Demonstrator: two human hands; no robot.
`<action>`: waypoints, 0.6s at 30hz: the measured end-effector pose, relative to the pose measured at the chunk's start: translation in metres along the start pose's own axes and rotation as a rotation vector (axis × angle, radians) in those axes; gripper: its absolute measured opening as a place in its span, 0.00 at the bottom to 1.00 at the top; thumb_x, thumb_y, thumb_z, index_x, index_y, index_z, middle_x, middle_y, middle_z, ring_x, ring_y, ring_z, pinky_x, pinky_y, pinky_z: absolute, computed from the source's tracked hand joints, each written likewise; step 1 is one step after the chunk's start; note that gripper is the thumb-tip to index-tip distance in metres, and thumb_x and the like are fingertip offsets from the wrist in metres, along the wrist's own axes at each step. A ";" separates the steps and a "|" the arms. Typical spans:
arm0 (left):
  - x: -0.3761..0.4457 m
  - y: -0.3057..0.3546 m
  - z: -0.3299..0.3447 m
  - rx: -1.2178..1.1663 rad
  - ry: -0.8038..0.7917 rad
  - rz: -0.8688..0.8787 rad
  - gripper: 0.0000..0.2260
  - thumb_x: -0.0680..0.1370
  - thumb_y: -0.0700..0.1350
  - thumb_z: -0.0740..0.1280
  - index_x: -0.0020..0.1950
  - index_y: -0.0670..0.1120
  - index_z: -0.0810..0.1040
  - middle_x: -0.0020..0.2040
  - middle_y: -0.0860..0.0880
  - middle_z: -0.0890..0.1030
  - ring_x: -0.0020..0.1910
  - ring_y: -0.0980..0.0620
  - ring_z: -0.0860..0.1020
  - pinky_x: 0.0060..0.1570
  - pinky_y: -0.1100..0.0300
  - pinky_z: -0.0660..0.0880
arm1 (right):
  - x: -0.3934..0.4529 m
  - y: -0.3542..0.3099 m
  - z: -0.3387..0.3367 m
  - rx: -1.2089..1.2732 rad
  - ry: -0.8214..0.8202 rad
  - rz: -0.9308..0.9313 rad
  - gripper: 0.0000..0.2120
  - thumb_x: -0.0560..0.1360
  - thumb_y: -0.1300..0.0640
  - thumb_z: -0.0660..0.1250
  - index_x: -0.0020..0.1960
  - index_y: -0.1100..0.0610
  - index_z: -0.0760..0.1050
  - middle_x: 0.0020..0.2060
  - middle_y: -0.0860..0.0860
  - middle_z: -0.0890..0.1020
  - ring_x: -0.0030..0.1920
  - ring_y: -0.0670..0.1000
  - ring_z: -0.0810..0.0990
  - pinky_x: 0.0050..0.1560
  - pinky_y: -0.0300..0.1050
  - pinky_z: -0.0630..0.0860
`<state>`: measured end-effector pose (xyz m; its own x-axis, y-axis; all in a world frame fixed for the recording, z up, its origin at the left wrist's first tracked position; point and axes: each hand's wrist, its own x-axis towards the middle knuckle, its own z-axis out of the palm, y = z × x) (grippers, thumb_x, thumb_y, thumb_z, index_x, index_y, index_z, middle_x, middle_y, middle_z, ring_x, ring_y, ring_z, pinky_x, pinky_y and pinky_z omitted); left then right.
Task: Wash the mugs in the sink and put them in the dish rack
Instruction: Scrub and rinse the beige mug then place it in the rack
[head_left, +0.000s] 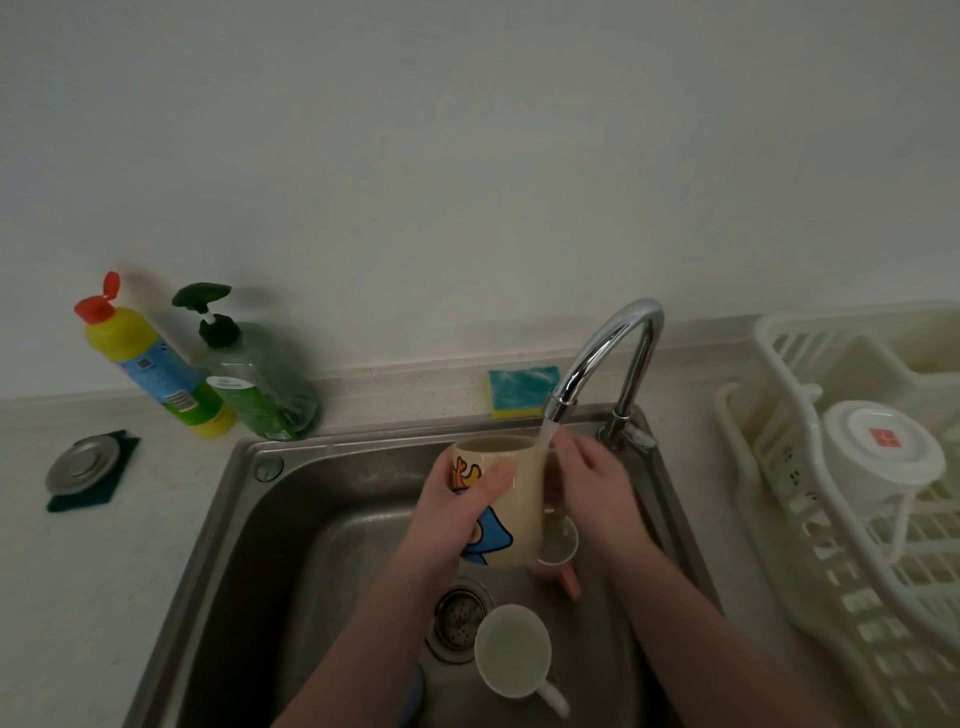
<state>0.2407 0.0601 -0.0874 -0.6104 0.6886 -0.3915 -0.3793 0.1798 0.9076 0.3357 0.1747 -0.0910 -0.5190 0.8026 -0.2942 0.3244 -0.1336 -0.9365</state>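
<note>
My left hand (460, 512) grips a tall cream mug with a cartoon print (522, 499), held upright over the steel sink (244, 525). Water runs from the chrome faucet (605, 358) down past the mug's right rim. My right hand (592, 480) is on the mug's right side, fingers against it. Under the held mug a pink-handled mug (560, 553) stands on the sink floor. A white mug (513, 652) sits near the drain strainer (460, 618). The cream dish rack (779, 467) on the right holds an upside-down white cup (883, 452).
A yellow bottle with a red flip cap (150, 364) and a green pump soap bottle (260, 379) stand on the counter at left. A sink plug (78, 465) lies on a dark pad. A teal and yellow sponge (522, 389) rests behind the sink.
</note>
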 end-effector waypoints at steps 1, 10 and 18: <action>0.000 -0.001 -0.001 -0.024 -0.004 -0.003 0.27 0.63 0.53 0.74 0.59 0.46 0.75 0.50 0.44 0.84 0.47 0.45 0.84 0.44 0.51 0.81 | -0.004 -0.002 0.007 0.009 -0.033 -0.002 0.12 0.80 0.49 0.59 0.46 0.55 0.76 0.40 0.53 0.80 0.41 0.50 0.78 0.44 0.48 0.77; -0.004 -0.008 -0.019 -0.165 -0.088 -0.099 0.37 0.62 0.60 0.73 0.66 0.44 0.73 0.56 0.38 0.82 0.53 0.39 0.82 0.44 0.48 0.80 | -0.002 -0.028 0.017 -0.280 0.007 -0.073 0.21 0.80 0.47 0.59 0.30 0.53 0.67 0.27 0.47 0.71 0.30 0.45 0.70 0.33 0.40 0.65; 0.005 0.004 0.013 0.176 -0.298 0.069 0.31 0.59 0.54 0.77 0.61 0.53 0.74 0.54 0.51 0.83 0.54 0.52 0.81 0.52 0.56 0.78 | -0.012 -0.010 -0.020 0.091 0.149 0.121 0.11 0.78 0.55 0.63 0.42 0.57 0.81 0.38 0.55 0.83 0.43 0.55 0.81 0.47 0.52 0.78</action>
<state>0.2455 0.0735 -0.0842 -0.3905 0.8737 -0.2902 -0.2030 0.2257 0.9528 0.3550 0.1777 -0.0745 -0.3556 0.8538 -0.3802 0.3011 -0.2804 -0.9114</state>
